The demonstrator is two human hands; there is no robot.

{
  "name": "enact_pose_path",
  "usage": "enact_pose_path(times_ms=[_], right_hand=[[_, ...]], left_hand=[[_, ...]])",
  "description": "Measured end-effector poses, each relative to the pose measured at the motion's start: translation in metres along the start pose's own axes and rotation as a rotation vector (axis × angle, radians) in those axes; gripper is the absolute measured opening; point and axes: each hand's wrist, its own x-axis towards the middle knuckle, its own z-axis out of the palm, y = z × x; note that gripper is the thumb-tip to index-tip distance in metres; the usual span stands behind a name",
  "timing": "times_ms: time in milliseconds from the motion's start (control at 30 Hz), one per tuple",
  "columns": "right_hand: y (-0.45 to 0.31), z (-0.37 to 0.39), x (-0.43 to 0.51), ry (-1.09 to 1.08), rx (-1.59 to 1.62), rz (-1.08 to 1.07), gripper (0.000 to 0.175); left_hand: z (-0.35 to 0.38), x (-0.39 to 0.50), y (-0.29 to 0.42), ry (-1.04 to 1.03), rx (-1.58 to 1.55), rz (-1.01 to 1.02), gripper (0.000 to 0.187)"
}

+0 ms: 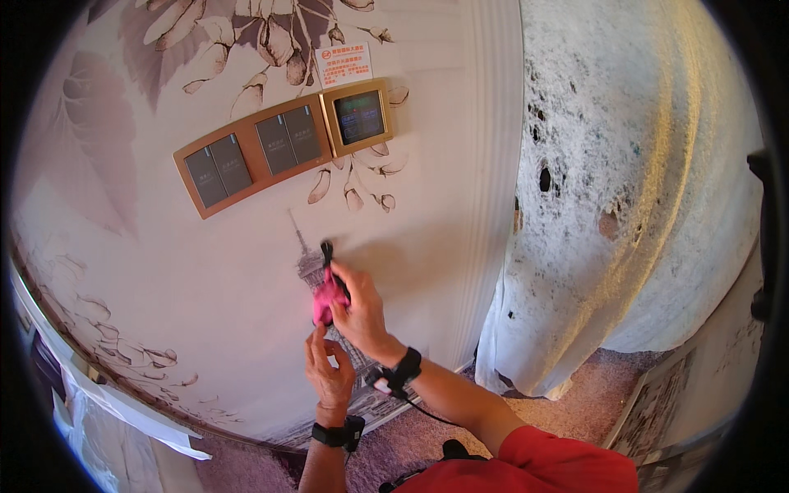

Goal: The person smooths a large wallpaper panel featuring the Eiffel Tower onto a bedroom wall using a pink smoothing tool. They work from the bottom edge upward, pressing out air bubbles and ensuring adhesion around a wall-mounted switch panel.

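My right hand [363, 308] grips a small pink item with a black end [330, 301], blurred enough that its exact kind is unclear. The black end points up, away from me, in front of the printed tower [310, 262] on the wallpaper. Just below, my left hand [331, 373] has its fingers bent, with fingertips at the item's lower pink edge. Whether those fingertips pinch it or only touch it, I cannot tell. Both wrists wear black straps with small devices.
A copper-framed switch panel [256, 157] and a gold-framed control screen [359, 117] sit on the wall, below a printed notice [344, 65]. Thin white sheeting [573, 185] hangs at the right. Patterned carpet [394, 453] lies below; a printed panel [672, 400] is at lower right.
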Motion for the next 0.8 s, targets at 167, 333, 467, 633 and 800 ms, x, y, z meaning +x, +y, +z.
enact_pose_path(times_ms=[167, 333, 467, 633, 800], right_hand=[[-0.011, 0.011, 0.034, -0.005, 0.000, -0.032, 0.048], [-0.015, 0.012, 0.003, -0.116, 0.017, -0.202, 0.044], [-0.015, 0.007, 0.020, -0.095, 0.006, -0.118, 0.052], [-0.016, 0.001, 0.050, -0.035, -0.012, -0.089, 0.053], [-0.009, 0.003, 0.012, -0.115, 0.029, 0.021, 0.041]], left_hand=[[-0.001, 0.016, -0.001, 0.059, -0.073, -0.083, 0.056], [0.005, 0.010, 0.001, 0.067, -0.003, 0.056, 0.059], [0.001, 0.024, 0.011, 0.040, -0.029, -0.021, 0.065], [-0.006, 0.060, 0.021, 0.067, -0.076, 0.072, 0.071], [0.000, 0.056, 0.009, -0.084, -0.031, 0.011, 0.066]])
